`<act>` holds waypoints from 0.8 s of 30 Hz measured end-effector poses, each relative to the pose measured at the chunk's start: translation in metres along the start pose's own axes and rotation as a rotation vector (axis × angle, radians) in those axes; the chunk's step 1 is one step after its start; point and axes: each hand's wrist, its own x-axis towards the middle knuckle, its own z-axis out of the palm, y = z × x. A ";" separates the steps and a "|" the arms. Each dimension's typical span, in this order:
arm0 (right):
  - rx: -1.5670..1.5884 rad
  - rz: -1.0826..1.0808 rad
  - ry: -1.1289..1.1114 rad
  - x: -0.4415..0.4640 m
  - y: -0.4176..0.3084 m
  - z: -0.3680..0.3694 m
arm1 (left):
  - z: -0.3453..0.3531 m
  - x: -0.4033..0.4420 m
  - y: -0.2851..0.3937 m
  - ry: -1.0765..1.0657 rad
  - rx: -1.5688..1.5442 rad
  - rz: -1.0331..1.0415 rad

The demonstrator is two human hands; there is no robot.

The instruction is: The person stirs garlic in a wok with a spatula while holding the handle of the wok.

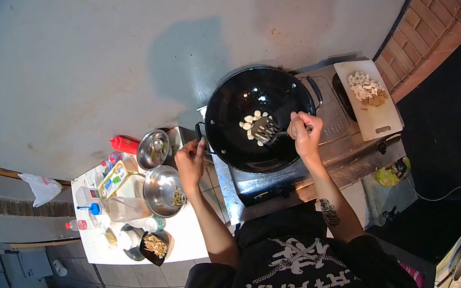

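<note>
A large black wok sits on the metal stove, with small pale pieces of food near its middle. My right hand is closed round the handle of a slotted spatula, whose head rests among the pieces. At the wok's left side, my left hand has its fingers closed at the left loop handle. Right of the wok, a white cutting board bears chopped pale pieces and a brown heap.
On the left, a white table carries metal bowls, a black bowl of pale strips, a red bottle and several containers. The wall rises behind the wok. A brick edge is at the right.
</note>
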 end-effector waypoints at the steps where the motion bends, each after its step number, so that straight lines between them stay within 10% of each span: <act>1: -0.004 -0.006 -0.003 0.000 0.001 0.000 | 0.000 0.000 0.000 -0.006 -0.002 -0.001; 24: -0.041 -0.022 -0.056 0.001 -0.014 0.004 | 0.000 -0.003 0.004 0.022 -0.020 0.026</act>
